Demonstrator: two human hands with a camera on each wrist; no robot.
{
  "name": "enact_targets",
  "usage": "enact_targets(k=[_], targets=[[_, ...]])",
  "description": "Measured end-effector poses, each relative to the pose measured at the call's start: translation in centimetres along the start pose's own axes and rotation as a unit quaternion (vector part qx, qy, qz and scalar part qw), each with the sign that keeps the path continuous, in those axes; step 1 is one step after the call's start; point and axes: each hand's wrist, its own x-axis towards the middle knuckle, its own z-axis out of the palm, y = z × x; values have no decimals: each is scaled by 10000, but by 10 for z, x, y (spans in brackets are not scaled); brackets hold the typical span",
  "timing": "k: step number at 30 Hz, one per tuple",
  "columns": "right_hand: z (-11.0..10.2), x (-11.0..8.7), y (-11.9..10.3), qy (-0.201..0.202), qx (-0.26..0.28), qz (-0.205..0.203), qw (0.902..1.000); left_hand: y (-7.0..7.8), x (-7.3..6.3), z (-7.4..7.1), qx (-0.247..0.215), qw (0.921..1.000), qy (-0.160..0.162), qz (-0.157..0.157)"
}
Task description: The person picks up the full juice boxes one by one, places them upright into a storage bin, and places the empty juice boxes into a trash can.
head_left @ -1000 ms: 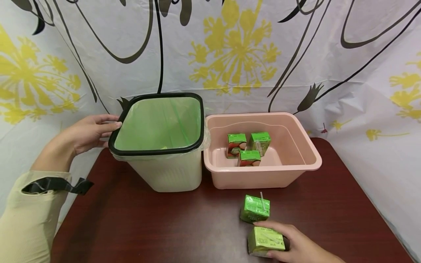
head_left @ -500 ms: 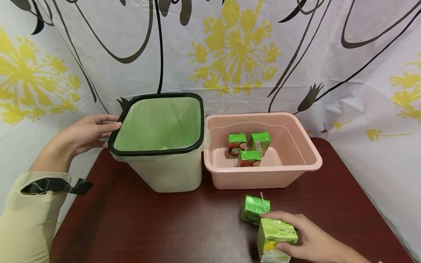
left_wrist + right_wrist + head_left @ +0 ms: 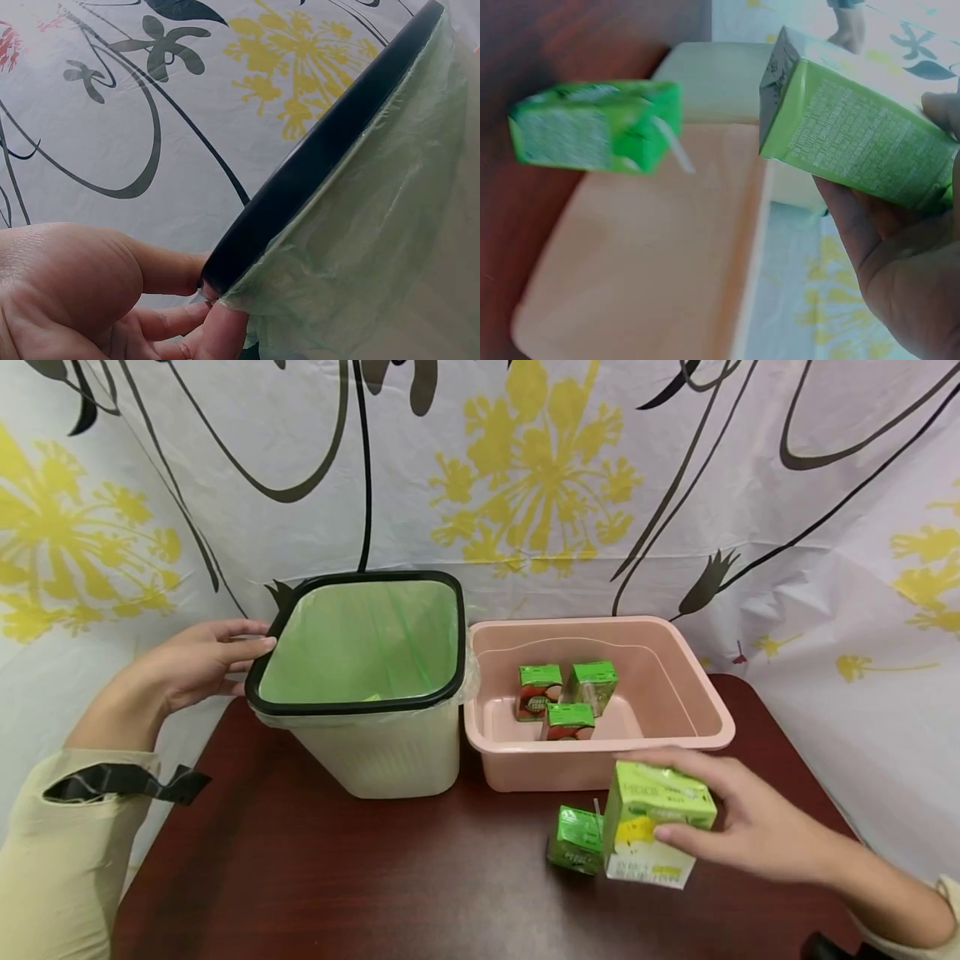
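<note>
My right hand (image 3: 757, 827) grips a light green juice box (image 3: 660, 822) by its sides, held up off the table in front of the pink tub (image 3: 570, 770). A printed side of that juice box (image 3: 870, 142) faces the right wrist view. Close behind it stands a darker green juice box (image 3: 576, 839) with a straw, partly hidden. My left hand (image 3: 206, 664) pinches the black rim of the trash bin (image 3: 375, 752). In the left wrist view, the thumb lies against the black rim (image 3: 315, 157) and the fingers are by the green liner (image 3: 360, 240).
Inside the pink tub are a red-and-green juice box (image 3: 538, 693), another like it (image 3: 568, 722) and a green one (image 3: 594, 685). The bin and tub stand side by side at the back of the dark red table (image 3: 337, 877). A patterned cloth (image 3: 480, 527) hangs behind.
My right hand has lifted the light green juice box off the table and carried it up and to the right. The left hand stays at the bin's rim.
</note>
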Motion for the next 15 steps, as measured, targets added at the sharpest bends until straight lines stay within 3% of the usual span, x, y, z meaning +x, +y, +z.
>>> enact_targets(k=[10,15], targets=[[-21,57,-38,556,-659,351,9957,1,2,0,-34,10000,-31,-35],[-26,84,-57,664,-622,486,9947,1,1,-1,51,10000,-48,-10]])
